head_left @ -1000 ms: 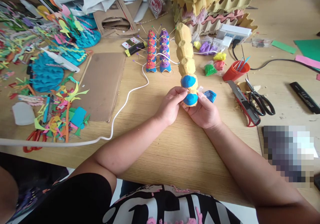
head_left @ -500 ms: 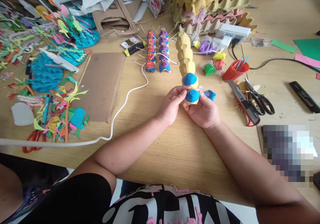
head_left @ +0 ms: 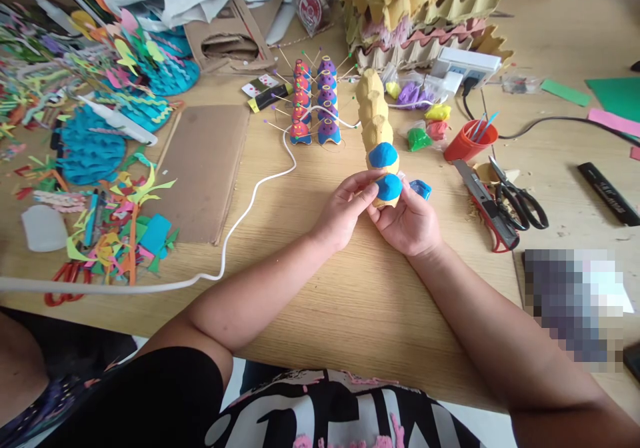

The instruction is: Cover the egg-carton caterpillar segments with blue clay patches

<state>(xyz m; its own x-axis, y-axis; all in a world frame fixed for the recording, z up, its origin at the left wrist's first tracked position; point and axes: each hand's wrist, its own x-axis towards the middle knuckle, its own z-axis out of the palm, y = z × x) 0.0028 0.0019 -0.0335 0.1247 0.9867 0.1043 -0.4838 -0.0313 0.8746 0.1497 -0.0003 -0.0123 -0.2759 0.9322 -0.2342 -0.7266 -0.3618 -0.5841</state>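
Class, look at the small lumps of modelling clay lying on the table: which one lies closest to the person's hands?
The blue clay lump, just beside the right hand. The green, red, yellow and purple lumps all lie farther back, near the orange cup.

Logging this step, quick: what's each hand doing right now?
Left hand: closed, fingertips pinching the egg-carton strip at its near blue cup.
Right hand: closed, cradling the strip's near end.

Counts on the craft table

Two blue clay caps (head_left: 383, 155) on one egg-carton strip (head_left: 375, 111); one loose blue clay lump (head_left: 421, 187); two scissors, black (head_left: 517, 198) and red-handled (head_left: 63, 276); one utility knife (head_left: 487, 207); one red cup (head_left: 467, 141) (small painted cups behind too crowded to count).
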